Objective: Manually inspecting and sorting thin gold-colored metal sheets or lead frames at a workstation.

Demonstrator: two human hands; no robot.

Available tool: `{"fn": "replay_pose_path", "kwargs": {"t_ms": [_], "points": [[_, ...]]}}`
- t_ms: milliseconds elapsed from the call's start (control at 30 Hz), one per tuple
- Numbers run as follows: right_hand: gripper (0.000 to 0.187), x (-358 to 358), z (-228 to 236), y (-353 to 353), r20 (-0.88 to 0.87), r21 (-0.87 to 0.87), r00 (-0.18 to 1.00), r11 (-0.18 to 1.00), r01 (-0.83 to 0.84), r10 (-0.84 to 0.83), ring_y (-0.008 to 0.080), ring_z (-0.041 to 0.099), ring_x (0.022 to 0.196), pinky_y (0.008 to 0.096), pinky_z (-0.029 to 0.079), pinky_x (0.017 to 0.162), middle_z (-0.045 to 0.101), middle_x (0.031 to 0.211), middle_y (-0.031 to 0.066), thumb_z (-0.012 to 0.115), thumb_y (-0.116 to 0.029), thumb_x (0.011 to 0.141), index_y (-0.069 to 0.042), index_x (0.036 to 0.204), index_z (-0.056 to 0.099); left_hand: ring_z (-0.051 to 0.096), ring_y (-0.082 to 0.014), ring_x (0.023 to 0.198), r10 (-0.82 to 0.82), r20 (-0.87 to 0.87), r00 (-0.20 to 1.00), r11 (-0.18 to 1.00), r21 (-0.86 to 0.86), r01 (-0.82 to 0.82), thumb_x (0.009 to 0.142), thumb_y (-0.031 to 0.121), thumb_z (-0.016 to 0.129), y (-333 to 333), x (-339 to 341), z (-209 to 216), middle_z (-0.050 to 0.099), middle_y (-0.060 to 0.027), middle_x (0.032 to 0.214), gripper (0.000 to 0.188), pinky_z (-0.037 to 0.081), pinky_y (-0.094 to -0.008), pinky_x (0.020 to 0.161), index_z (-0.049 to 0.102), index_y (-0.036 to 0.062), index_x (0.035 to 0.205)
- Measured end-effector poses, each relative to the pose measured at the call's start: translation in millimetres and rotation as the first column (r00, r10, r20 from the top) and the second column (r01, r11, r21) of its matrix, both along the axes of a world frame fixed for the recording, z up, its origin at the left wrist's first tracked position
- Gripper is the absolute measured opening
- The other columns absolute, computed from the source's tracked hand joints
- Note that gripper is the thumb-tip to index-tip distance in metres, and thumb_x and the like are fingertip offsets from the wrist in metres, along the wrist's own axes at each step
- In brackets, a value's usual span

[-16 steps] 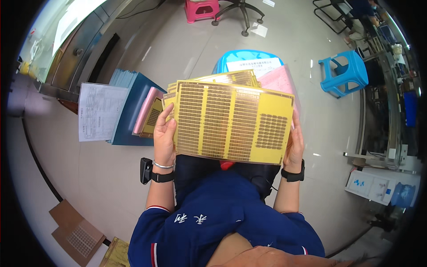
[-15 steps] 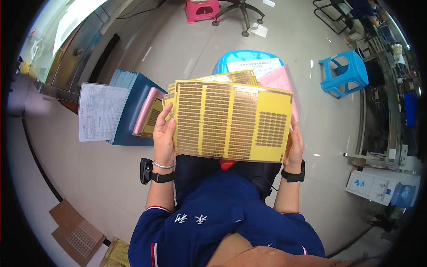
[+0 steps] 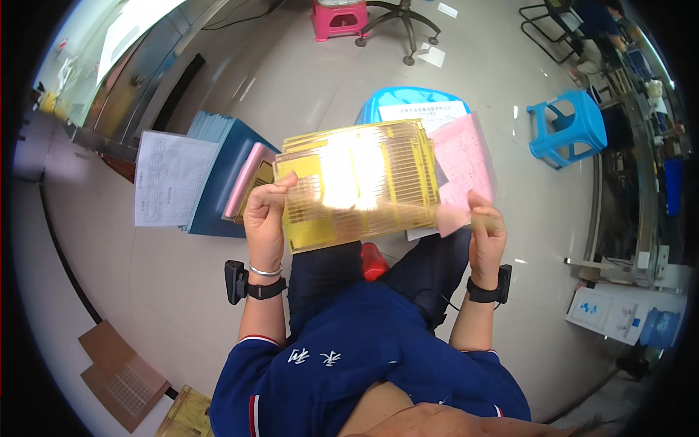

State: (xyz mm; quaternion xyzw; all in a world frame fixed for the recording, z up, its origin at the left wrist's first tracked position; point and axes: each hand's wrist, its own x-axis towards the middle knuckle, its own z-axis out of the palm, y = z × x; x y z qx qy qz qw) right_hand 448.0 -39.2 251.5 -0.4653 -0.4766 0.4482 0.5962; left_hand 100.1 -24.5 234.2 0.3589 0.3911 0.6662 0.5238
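Note:
My left hand [image 3: 266, 211] pinches the left edge of a yellow printed circuit sheet [image 3: 415, 171] with rows of copper-coloured pads. Bright glare hides much of its middle. Beyond the sheet's right edge, my right hand [image 3: 486, 237] is closed, thumb against curled fingers. Whether something thin is between them cannot be made out. A pink sheet [image 3: 466, 149] in a clear sleeve lies behind this hand, on a blue stool [image 3: 415, 95] with a white printed paper [image 3: 429, 111]. The circuit sheet is above my lap.
To the left stand a dark blue folder [image 3: 218, 186], a printed form [image 3: 171, 175] and a pink-edged pack [image 3: 247, 178]. Another blue stool [image 3: 568, 127] stands right, a pink stool [image 3: 340, 20] ahead. Brown boards [image 3: 124, 371] lean at lower left. A person [image 3: 601, 36] is at far right.
My right hand has come away from the circuit sheet, slightly right. The sheet in view has shifted left and tilted, now catching glare. More of the pink sheet shows.

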Motion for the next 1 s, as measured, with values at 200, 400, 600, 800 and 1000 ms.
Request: {"fn": "replay_pose_path", "kwargs": {"t_ms": [200,400,600,800,1000], "points": [[0.007,-15.4,-0.9,14.2,0.108,0.181,0.994,0.983,0.017,-0.037,0.0302,0.034,0.129,0.0411,0.030,0.106,0.035,0.139,0.0161,0.061,-0.003,0.081,-0.010,0.080,0.060,0.042,-0.0267,0.124,0.055,-0.012,0.998,0.955,0.293,-0.049,0.082,0.000,0.059,12.4,4.3,-7.6,0.037,-0.0171,0.139,0.015,0.040,-0.0379,0.102,0.060,0.0047,0.096],[0.007,-41.6,9.7,16.4,0.280,0.192,0.959,0.981,-0.007,-0.048,0.0285,0.039,0.124,0.0374,0.034,0.101,0.040,0.135,0.0149,0.067,-0.010,0.078,-0.012,0.083,0.062,0.044,-0.0242,0.122,0.045,0.419,0.907,0.999,0.002,-0.050,0.087,0.003,0.051,2.2,-1.5,-8.5,0.037,-0.0160,0.138,0.026,0.042,-0.0352,0.101,0.054,0.0053,0.114],[0.014,-95.3,26.4,34.5,0.548,0.364,0.803,0.931,0.021,-0.233,0.0260,0.047,0.109,0.0344,0.037,0.090,0.052,0.123,0.0145,0.071,-0.012,0.072,-0.011,0.082,0.062,0.052,-0.0244,0.112,-0.061,0.841,0.538,0.998,0.043,0.045,0.095,0.022,0.041,-20.5,-21.3,-41.5,0.053,-0.0143,0.122,0.036,0.045,-0.0349,0.095,0.047,-0.0016,0.121],[0.023,-164.1,22.2,46.4,0.598,0.364,0.799,0.912,-0.191,-0.071,0.0237,0.053,0.096,0.0326,0.044,0.081,0.055,0.104,0.0096,0.067,0.004,0.064,-0.007,0.085,0.065,0.045,-0.0252,0.119,0.160,0.873,0.461,0.987,-0.144,-0.071,0.097,0.033,0.031,-74.7,-14.0,-27.9,0.047,-0.0150,0.128,0.048,0.037,-0.0365,0.102,0.037,-0.0024,0.129],[0.029,-214.1,3.9,24.0,0.744,0.262,0.636,0.785,-0.561,0.206,0.0262,0.057,0.090,0.0340,0.048,0.076,0.054,0.101,0.0117,0.065,0.006,0.066,-0.005,0.093,0.064,0.043,-0.0230,0.122,0.269,0.672,0.690,0.952,-0.294,-0.086,0.093,0.012,0.045,-92.9,-23.1,-31.0,0.042,-0.0125,0.133,0.047,0.036,-0.0363,0.102,0.027,0.0033,0.136]]}}
